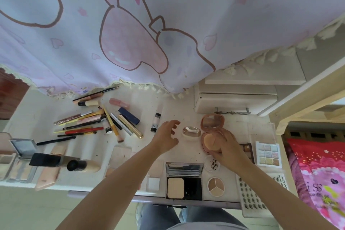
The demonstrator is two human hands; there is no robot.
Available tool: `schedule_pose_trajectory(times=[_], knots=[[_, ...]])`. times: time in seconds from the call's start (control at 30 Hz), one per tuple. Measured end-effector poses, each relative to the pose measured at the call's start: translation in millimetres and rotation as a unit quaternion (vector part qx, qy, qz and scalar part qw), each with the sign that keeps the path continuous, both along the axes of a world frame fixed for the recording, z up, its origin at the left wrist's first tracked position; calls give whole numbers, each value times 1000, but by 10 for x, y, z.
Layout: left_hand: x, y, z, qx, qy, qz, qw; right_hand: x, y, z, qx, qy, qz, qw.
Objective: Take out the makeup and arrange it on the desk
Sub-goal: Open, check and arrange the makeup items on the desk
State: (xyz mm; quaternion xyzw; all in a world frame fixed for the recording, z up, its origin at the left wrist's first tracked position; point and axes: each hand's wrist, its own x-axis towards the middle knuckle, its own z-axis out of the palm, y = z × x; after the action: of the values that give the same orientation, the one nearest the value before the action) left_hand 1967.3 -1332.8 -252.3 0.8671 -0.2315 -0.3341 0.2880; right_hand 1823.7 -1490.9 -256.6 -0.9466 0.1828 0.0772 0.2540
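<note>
My right hand (226,150) is resting over the round, rose-pink powder compact (211,132), its fingers curling round the near rim of the base and touching the soft peach puff (211,143) inside; the hinged mirror lid is standing open on the far side. My left hand (166,137) is hovering above the pale, scuffed desk (179,106), fingers spread and loosely bent, gripping nothing. Just beside its fingertips, between my two hands, a small glossy rose-gold oval case (191,132) is lying flat, apart from both. Near my right wrist a square black compact with a cream pressed powder pan (183,183) is sitting open, next to a round three-section concealer disc (216,186). Further left, slim brushes, pencils and metallic tubes (97,123) are lying scattered. A lilac printed curtain with a fringed hem (130,33) is hanging over the desk's far edge.
</note>
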Motion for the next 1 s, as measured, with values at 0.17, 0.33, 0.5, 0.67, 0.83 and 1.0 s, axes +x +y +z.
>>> schedule_pose_trajectory(times=[0.17,0.33,0.5,0.67,0.83,1.0], knots=[[280,123,58,159,-140,110,971,191,75,127,-74,-50,-13,996],[470,138,-7,236,-92,21,967,328,256,295,-113,-110,-49,986],[630,203,167,167,-114,-91,975,452,511,501,-112,-125,-77,983],[848,406,667,-23,-99,-160,982,674,896,748,-21,-156,-163,974],[987,771,1224,-234,178,-65,954,1039,1335,1082,225,-215,-262,914],[1075,1009,1479,-365,375,68,849,1279,1702,1374,334,-324,-301,832]])
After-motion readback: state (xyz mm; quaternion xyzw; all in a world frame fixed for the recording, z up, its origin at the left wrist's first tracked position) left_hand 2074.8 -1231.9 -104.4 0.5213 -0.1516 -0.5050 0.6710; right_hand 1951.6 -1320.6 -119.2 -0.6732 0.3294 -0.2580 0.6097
